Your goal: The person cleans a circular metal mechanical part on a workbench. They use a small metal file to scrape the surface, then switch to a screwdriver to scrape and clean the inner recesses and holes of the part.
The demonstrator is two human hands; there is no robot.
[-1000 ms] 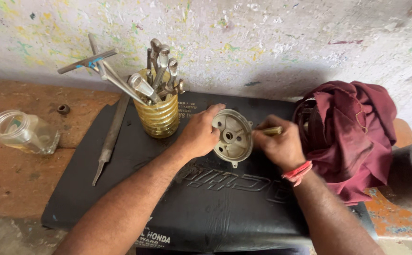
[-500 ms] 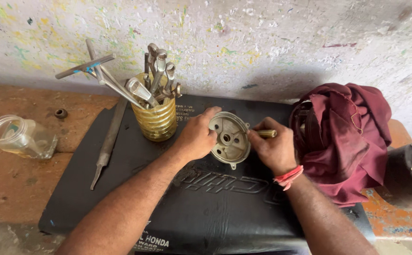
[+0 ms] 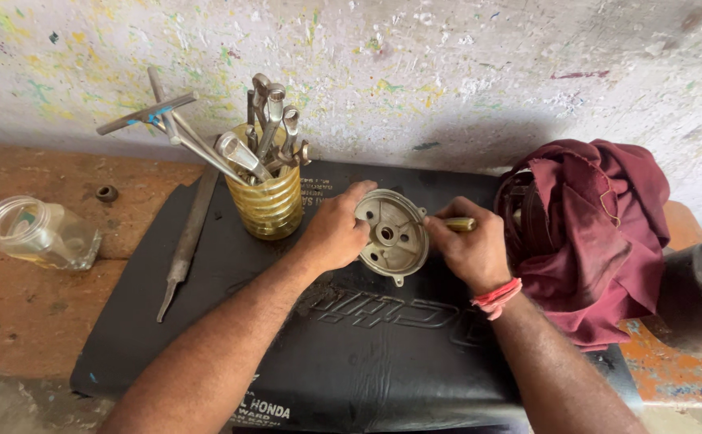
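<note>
A round grey metal cover (image 3: 391,233) with a central hole stands tilted on edge on a black mat (image 3: 367,337). My left hand (image 3: 336,229) grips its left rim. Just right of the cover, my right hand (image 3: 468,249) is closed around a tool with a yellowish handle (image 3: 459,224), whose working end points at the cover's right side; its tip is hidden. A red thread band circles my right wrist.
A yellow ribbed jar (image 3: 270,201) holds several wrenches. A long metal file (image 3: 186,241) lies left of it. A clear glass jar (image 3: 41,233) lies at the far left. A maroon cloth (image 3: 592,233) is heaped at the right, beside a dark motor part (image 3: 701,297).
The view has shifted slightly. Both hands stay on the cover and the tool, with only small movement.
</note>
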